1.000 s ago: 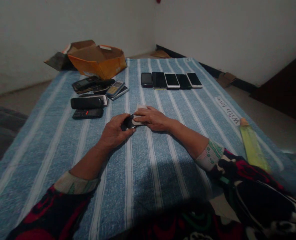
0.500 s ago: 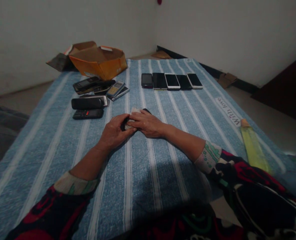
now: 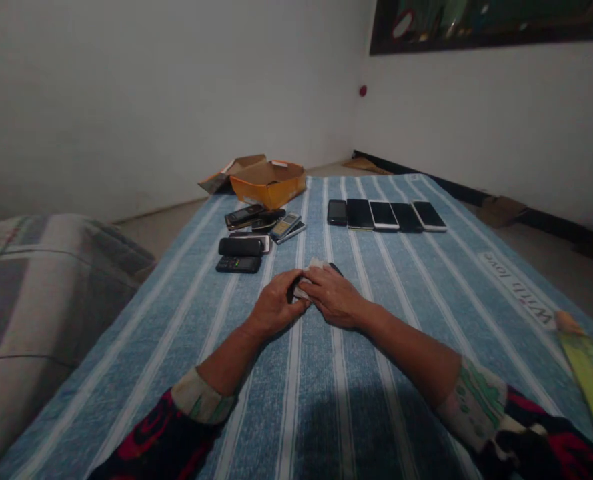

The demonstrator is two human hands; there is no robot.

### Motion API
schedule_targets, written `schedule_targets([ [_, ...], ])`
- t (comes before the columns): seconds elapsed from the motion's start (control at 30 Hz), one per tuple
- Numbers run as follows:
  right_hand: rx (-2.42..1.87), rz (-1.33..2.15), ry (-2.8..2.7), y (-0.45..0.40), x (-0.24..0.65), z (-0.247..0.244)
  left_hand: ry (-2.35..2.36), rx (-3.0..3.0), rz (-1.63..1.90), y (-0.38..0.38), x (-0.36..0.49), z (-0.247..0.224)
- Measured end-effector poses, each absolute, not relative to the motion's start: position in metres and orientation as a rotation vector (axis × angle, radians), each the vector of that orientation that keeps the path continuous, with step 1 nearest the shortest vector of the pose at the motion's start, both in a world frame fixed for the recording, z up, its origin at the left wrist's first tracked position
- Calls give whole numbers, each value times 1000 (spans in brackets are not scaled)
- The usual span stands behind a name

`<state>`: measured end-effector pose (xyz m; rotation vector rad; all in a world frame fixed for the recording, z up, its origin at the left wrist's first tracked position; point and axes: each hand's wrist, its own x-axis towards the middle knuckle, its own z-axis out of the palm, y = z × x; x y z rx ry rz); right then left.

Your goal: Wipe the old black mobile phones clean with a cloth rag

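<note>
A dark phone (image 3: 335, 269) lies on the striped cloth, mostly hidden under my hands. My left hand (image 3: 279, 302) grips its left end between thumb and fingers. My right hand (image 3: 333, 293) is closed over a crumpled white tissue (image 3: 316, 264), pressed against the phone. To the left lies a black keypad phone (image 3: 239, 265), with a black handset (image 3: 240, 247) just behind it and more old phones (image 3: 245, 215) piled farther back. Several touchscreen phones (image 3: 383, 215) stand in a row at the back right, lying flat side by side.
An open orange cardboard box (image 3: 271, 195) sits at the table's far left. A yellow-green object (image 3: 589, 380) lies at the right edge. Beside the table on the left is a cloth-covered seat or bed (image 3: 51, 287).
The camera view has tilted up and turned left, so the table sits lower and farther right. Both hands stay together on the phone and tissue.
</note>
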<state>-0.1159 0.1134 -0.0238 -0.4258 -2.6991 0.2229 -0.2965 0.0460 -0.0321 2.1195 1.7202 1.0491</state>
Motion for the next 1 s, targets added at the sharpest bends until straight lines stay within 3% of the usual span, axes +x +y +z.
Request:
schedule_targets([
  [0.23,-606,218,-2650,123,-116,-29,1779,2100,1044,42,-295,-35],
  [0.43,-507,214,-2689,113,-123,-26,1927,2108,1001,42,-295,-35],
  [0.8,-624,195,-2616,120,-116,-31,1866,2114,1044,39,-293,-36],
  [1.0,-561,168,-2563,114,-119,-26,1715,2393,1170,36,-285,-30],
])
